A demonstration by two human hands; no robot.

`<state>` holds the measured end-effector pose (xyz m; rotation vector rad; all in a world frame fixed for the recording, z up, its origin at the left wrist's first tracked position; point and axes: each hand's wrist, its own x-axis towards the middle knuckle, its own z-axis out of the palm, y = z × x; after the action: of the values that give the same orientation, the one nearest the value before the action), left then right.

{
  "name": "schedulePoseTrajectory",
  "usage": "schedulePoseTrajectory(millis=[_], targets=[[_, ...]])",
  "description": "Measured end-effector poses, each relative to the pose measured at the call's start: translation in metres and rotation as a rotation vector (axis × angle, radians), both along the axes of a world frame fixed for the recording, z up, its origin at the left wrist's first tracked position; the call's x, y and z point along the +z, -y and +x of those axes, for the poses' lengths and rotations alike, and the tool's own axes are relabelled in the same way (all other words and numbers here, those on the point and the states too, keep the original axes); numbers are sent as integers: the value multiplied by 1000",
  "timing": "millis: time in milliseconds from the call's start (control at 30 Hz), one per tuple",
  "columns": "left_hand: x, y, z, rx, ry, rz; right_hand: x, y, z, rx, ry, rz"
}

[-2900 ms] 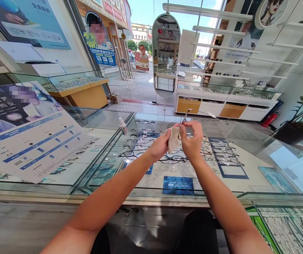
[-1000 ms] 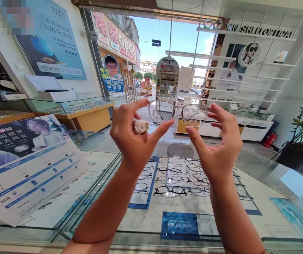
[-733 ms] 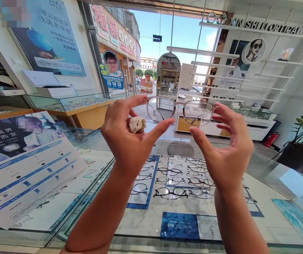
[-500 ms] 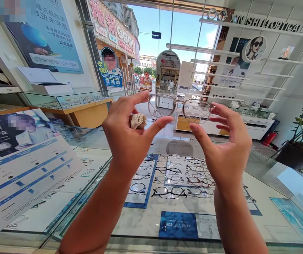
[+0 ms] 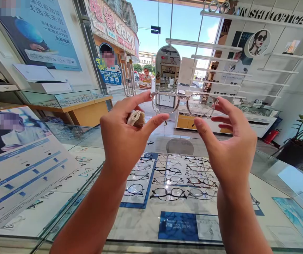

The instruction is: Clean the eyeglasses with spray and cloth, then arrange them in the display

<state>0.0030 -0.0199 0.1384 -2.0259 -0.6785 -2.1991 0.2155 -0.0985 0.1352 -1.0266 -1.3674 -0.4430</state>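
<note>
Raised in front of me is a pair of eyeglasses (image 5: 183,98) with a thin clear frame and round lenses. My left hand (image 5: 130,134) grips its left end between index finger and thumb side. A rolled beige cloth (image 5: 136,119) is tucked in that hand's curled fingers. My right hand (image 5: 229,144) holds the other end near the hinge, thumb below the lens and the lower fingers loosely bent. Below the hands, several rows of eyeglasses (image 5: 168,193) lie inside a glass display case (image 5: 135,227).
A printed lens board (image 5: 21,176) stands on the counter at left. A blue-and-white card (image 5: 177,225) lies near the front. Farther off are an arched mirror (image 5: 168,77), wall shelves (image 5: 225,72), a potted plant (image 5: 299,141) and a fire extinguisher (image 5: 271,135).
The eyeglasses have shifted slightly right and sit more level, and my right hand has moved a little to the right with them. The cloth stays in my left hand.
</note>
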Motion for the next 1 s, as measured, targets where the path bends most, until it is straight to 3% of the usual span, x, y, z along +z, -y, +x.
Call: schedulePoseTrajectory(millis=[633,833,1000], targets=[[0,-1,6,1,2,-38,1,-2,1,-93,58,32],[2,7,8,55,-7,-122,4,0,3,-109,35,-96],[1,6,9,64,-28,-91,6,-1,8,-57,12,-158]])
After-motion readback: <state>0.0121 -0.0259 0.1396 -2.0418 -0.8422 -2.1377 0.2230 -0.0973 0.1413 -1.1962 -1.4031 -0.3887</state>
